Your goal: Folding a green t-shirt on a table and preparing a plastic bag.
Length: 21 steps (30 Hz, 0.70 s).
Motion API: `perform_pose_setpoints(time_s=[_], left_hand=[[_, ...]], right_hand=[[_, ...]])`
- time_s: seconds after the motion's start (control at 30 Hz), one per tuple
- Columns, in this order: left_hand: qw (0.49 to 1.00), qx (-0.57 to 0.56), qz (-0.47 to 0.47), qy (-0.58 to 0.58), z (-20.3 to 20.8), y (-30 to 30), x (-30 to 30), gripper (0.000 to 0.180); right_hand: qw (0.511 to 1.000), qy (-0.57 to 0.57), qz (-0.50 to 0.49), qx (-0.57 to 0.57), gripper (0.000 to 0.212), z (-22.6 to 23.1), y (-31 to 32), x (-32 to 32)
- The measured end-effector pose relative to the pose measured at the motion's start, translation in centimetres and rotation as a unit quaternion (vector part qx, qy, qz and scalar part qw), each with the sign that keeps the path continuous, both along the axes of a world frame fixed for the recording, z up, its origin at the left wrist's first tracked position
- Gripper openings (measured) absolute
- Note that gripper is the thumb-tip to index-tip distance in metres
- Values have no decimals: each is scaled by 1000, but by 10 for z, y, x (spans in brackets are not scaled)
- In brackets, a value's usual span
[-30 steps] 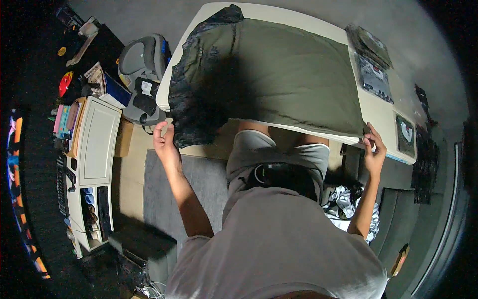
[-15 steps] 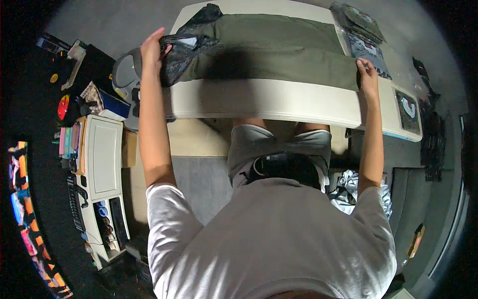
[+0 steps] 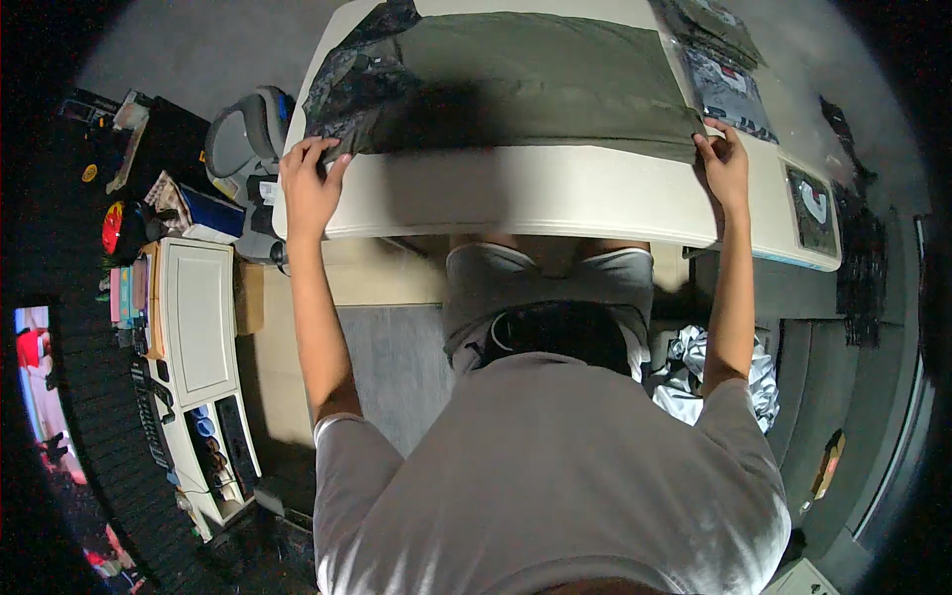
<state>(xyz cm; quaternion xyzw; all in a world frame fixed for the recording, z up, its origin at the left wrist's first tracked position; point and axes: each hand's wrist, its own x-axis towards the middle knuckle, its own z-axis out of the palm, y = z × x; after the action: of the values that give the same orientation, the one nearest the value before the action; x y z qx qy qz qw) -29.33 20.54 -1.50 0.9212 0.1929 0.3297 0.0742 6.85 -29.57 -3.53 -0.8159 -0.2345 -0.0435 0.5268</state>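
Observation:
An olive-green garment (image 3: 555, 84) lies spread lengthwise across the white table (image 3: 585, 193). Its left end is a dark, mottled section (image 3: 357, 84). My left hand (image 3: 312, 193) is at the near left corner, thumb and fingers closed about the dark cloth's edge. At the near right corner, my right hand (image 3: 726, 167) pinches the olive cloth between thumb and fingers. The exact grip of the left fingertips is partly hidden. A shadow falls over the garment's left middle.
Plastic-wrapped folded garments (image 3: 729, 89) lie at the table's far right. Another flat packet (image 3: 811, 210) is at its right end. A grey chair (image 3: 238, 139) stands left of the table, near a white cabinet (image 3: 201, 317). Silvery crumpled material (image 3: 684, 382) lies below right.
My left hand has come nearer to me, bringing the dark end down and flatter. The opening that showed there is no longer visible. My right hand still holds the right corner, slightly shifted left.

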Motion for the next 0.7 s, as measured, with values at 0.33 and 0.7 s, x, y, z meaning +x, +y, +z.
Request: perform_pose_setpoints(time_s=[0.33,0.7], left_hand=[[999,-31,-10,-38,-11,29,-15,18],[977,-133,131,-99,-9,40,9,34]], right_hand=[[999,-51,-18,0,21,-22,-2,16],[999,28,5,29,25,3,-1,-6]])
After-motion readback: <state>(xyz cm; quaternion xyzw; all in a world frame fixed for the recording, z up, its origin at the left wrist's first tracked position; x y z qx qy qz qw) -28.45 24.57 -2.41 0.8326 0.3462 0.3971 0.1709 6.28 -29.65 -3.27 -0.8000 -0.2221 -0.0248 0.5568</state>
